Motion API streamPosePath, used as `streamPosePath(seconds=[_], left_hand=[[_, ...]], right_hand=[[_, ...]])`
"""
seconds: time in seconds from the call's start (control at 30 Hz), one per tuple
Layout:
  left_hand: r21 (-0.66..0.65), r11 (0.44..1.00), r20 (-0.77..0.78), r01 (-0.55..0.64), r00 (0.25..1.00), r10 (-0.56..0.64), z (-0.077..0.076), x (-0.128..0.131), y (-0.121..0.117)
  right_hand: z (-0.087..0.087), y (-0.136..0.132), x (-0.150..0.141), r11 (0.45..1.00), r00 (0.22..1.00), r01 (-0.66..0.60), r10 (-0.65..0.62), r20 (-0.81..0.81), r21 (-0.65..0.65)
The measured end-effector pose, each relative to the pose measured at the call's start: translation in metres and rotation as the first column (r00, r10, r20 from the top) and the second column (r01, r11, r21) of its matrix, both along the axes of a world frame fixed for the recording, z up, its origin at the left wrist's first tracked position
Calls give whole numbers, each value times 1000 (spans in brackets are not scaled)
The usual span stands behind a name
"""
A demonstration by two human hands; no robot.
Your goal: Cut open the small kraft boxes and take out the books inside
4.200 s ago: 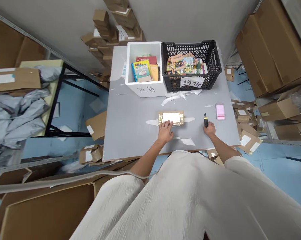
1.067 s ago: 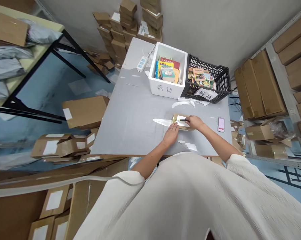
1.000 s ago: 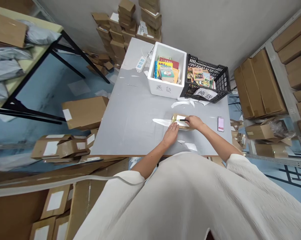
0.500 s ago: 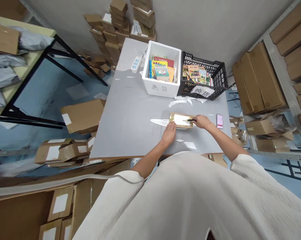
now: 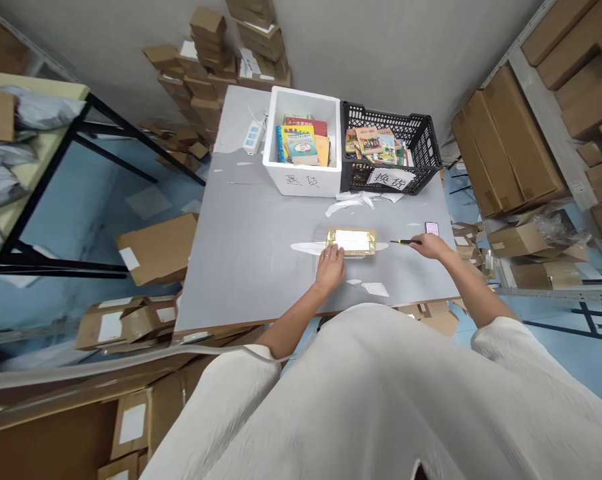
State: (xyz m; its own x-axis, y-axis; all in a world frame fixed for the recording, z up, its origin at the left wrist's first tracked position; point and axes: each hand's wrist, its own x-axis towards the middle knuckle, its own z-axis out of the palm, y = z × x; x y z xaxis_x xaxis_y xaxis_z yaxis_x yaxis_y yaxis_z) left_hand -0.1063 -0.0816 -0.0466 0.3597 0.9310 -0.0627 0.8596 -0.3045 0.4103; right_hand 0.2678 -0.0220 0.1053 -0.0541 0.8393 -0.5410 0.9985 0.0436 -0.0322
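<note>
On the grey table lies a small cardboard parcel (image 5: 369, 248) wrapped in shiny tape, a white label on its top. The fingers of my left hand (image 5: 331, 268) rest stretched out on the parcel's near left corner. A utility knife (image 5: 405, 242), black with some yellow, is gripped in my right hand (image 5: 431, 246). It points left, its tip a short gap away from the parcel's right end. Behind my right hand is a phone (image 5: 431, 228) with a pinkish screen, partly hidden.
A white foam box (image 5: 303, 186) and a black plastic crate (image 5: 421, 177), both holding books, stand at the back of the table (image 5: 241, 267). Paper scraps (image 5: 375, 289) and a power strip (image 5: 253, 137) lie on it. Cardboard boxes (image 5: 158, 248) crowd the floor around.
My right hand first brought the knife from the right onto the parcel's top, then drew it rightward along it and off its end. My left hand stays on the parcel. The view has shifted.
</note>
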Motion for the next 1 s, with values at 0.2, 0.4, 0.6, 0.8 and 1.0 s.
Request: streamPosePath(seconds=[0.2,0.4,0.6,0.8,1.0], left_hand=[[4,995,-23,101,995,-100,20,32,31],[-89,977,-81,195,976,-202,19,59,62],[-147,969,-116,200,969,-218,10,60,73],[-135,974,-167,184,964,-205,5,65,76],[-126,979,-177,162,967,-183,2,68,72]], right_hand=[[-20,-23,8,992,976,112,-98,-196,59],[-37,-33,-2,986,927,161,-137,-348,43],[-51,-37,-3,976,879,213,-176,-443,34],[-64,-31,-8,961,821,275,-236,-519,-2],[-73,-20,-15,963,752,259,-253,-608,-81]])
